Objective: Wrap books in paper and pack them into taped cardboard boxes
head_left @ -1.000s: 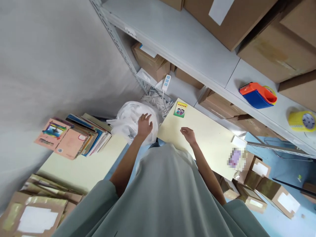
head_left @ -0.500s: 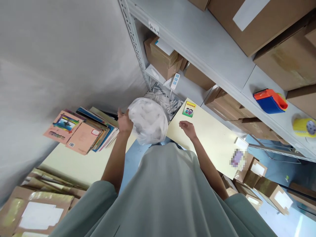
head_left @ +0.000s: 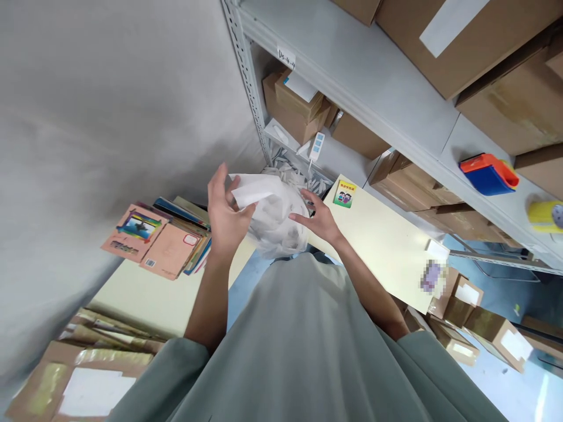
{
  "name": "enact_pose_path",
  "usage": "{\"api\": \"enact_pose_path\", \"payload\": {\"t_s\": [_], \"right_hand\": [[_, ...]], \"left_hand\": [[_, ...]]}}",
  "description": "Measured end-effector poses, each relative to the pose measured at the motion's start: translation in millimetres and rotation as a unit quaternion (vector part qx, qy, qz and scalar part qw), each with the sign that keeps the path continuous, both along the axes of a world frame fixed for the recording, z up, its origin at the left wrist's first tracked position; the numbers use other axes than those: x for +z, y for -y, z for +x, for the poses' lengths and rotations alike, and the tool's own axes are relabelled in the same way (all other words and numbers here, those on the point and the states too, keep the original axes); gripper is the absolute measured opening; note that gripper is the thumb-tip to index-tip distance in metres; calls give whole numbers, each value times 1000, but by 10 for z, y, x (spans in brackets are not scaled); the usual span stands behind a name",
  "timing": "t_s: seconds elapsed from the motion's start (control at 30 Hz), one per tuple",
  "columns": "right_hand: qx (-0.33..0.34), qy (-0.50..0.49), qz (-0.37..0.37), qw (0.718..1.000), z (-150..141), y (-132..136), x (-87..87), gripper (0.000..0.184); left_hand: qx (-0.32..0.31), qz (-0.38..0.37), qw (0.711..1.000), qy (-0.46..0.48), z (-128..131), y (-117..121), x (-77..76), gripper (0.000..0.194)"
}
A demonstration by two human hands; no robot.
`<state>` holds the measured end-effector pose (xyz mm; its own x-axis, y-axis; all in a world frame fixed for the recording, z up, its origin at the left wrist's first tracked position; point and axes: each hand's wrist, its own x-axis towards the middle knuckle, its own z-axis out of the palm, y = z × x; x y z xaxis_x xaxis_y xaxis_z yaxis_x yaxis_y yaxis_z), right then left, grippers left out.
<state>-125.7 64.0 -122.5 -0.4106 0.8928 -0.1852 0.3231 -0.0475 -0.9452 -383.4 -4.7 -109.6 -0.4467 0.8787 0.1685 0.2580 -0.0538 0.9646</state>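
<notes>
A white, half-see-through plastic bag [head_left: 281, 225] stands in front of my body, puffed up with pale crumpled stuff inside. Over its upper left side my left hand [head_left: 227, 211] grips a thin white sheet [head_left: 255, 189], thumb and fingers curled about its left end. Whether the sheet is paper or plastic I cannot tell. At the bag's right side is my right hand [head_left: 320, 218], thumb and fingers spread apart with nothing held in them. Whether its fingertips touch the bag is unclear. A small yellow-green booklet [head_left: 344, 194] lies on the table to the right.
Books and pink-covered booklets [head_left: 165, 246] are stacked on the left table [head_left: 145, 290]. Flattened cartons [head_left: 88, 369] sit nearer. A shelf [head_left: 360, 76] holds boxes, an orange-blue tape dispenser [head_left: 490, 174] and yellow tape [head_left: 546, 216]. A power strip [head_left: 316, 146] lies behind the right table [head_left: 378, 258].
My left hand has risen slightly and now holds a white sheet over the bag. My right hand has moved left from above the right table to the bag's side, its fingers spreading.
</notes>
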Motion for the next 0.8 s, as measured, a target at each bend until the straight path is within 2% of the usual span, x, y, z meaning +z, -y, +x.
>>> {"api": "enact_pose_path", "payload": {"t_s": [0.07,0.13,0.2,0.27,0.33,0.47,0.53,0.6,0.7,0.8], "right_hand": [[-1,3,7,1000,-81,-13,-10,117],[-6,7,15,1000,-121,-19,-52,124],[-29,16,32,999,-108,-16,-82,105],[-63,34,46,996,-30,-4,-62,71],[-93,49,45,993,117,20,11,54],[-120,33,-10,992,540,118,203,62],[-156,26,-26,987,757,193,268,69],[-220,28,-17,975,949,279,303,70],[-313,40,-1,949,1184,423,318,67],[-372,25,-6,928,1387,569,311,62]], "left_hand": [[-36,26,999,1,35,-14,63,99],[-70,44,997,1,65,-28,139,93],[-101,49,994,0,86,-42,216,89],[-118,41,992,-4,94,-58,266,88],[-112,23,993,-17,90,-88,261,89],[-99,-33,994,-30,96,-255,53,105],[-124,-77,989,-2,147,-404,-110,116],[-161,-132,978,26,250,-576,-265,123],[-239,-231,941,67,501,-806,-413,124],[-330,-319,880,125,824,-929,-438,116]]}}
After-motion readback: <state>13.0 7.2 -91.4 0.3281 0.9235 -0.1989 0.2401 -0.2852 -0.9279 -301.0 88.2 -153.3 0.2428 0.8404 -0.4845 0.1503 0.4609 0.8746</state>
